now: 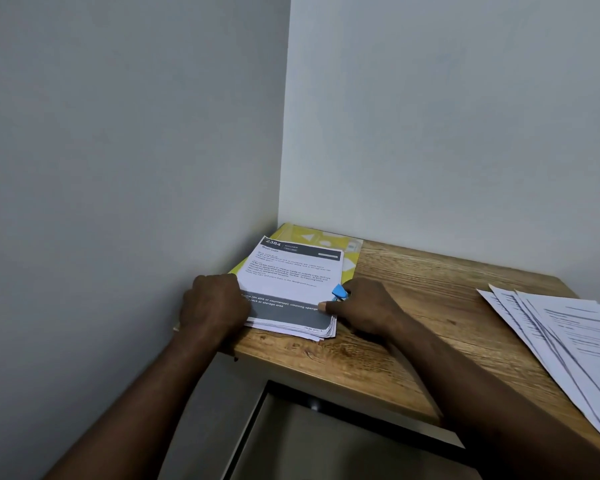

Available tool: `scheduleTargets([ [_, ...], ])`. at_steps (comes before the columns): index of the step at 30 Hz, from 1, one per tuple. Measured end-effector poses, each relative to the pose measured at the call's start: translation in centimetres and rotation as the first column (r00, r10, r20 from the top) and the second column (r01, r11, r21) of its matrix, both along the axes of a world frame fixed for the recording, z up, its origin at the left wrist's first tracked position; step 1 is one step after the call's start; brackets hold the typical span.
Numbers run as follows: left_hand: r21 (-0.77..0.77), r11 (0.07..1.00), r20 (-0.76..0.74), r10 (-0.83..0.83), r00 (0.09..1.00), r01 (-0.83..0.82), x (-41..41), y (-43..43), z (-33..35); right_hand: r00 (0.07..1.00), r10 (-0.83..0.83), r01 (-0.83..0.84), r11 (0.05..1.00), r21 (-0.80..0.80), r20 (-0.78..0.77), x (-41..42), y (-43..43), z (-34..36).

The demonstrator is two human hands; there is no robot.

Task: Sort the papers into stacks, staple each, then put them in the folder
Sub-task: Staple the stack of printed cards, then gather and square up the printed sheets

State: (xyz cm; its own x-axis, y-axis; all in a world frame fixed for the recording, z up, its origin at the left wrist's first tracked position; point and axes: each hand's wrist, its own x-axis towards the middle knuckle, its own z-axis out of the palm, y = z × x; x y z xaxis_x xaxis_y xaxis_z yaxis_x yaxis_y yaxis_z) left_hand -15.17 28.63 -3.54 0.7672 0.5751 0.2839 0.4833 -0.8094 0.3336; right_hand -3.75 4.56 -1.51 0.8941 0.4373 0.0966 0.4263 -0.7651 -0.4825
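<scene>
Two hands of mine meet the stack of papers (291,285), which lies on the yellow folder (307,236) in the counter's (430,306) corner at 12 o'clock. My left hand (215,303) rests at the stack's 9 o'clock edge with its fingers curled under; I cannot tell whether they grip the sheets. My right hand (364,310), at the stack's 3 o'clock edge, pinches the blue stapler (339,292), thumb on the page. Loose papers (568,341) fan out well apart at 3 o'clock.

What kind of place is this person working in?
Likely a small office or home work corner: a wooden desk against bare walls, a stack of printed papers on a yellow folder, and a blue stapler in the right hand.
</scene>
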Motion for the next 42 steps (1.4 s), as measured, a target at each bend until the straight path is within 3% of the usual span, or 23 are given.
scheduleTargets([
  [4,0.002,1.000,-0.028,0.016,0.999,-0.016,-0.2,-0.3,0.5,0.999,0.006,-0.004,0.999,0.050,-0.045,0.6,-0.3,-0.2],
  [10,0.202,0.977,-0.023,-0.073,0.997,0.076,0.2,-1.8,0.7,0.990,-0.133,0.117,0.963,0.241,0.049,0.5,0.0,0.3],
  [15,0.133,0.979,0.032,-0.162,0.986,0.156,1.5,-3.3,0.9,0.975,-0.061,0.128,0.940,0.317,-0.215,1.9,1.2,1.1],
  [18,0.107,0.980,0.006,-0.167,0.986,0.166,1.9,-3.3,0.6,0.989,-0.045,0.083,0.957,0.278,-0.139,2.5,2.1,1.4],
  [22,0.116,0.982,0.028,-0.156,0.987,0.151,2.0,-3.1,0.1,0.999,0.003,-0.006,0.997,0.075,0.051,2.5,4.3,1.4],
  [27,0.117,0.981,0.034,-0.161,0.986,0.156,1.7,-3.5,0.2,0.981,0.028,-0.037,0.998,0.043,0.190,2.2,7.3,-0.2],
  [32,0.094,0.972,0.085,-0.224,0.971,0.216,1.3,-4.4,0.7,0.995,0.040,-0.065,0.955,0.288,0.090,1.5,6.5,-1.1],
  [37,0.134,0.918,0.094,-0.387,0.917,0.373,2.7,-8.0,1.4,0.988,-0.027,-0.025,0.942,0.336,0.150,1.9,-0.2,-0.3],
  [42,0.039,0.832,0.096,-0.555,0.826,0.554,6.2,-15.2,2.8,0.983,-0.114,0.063,0.943,0.328,0.141,2.6,-9.2,0.7],
])
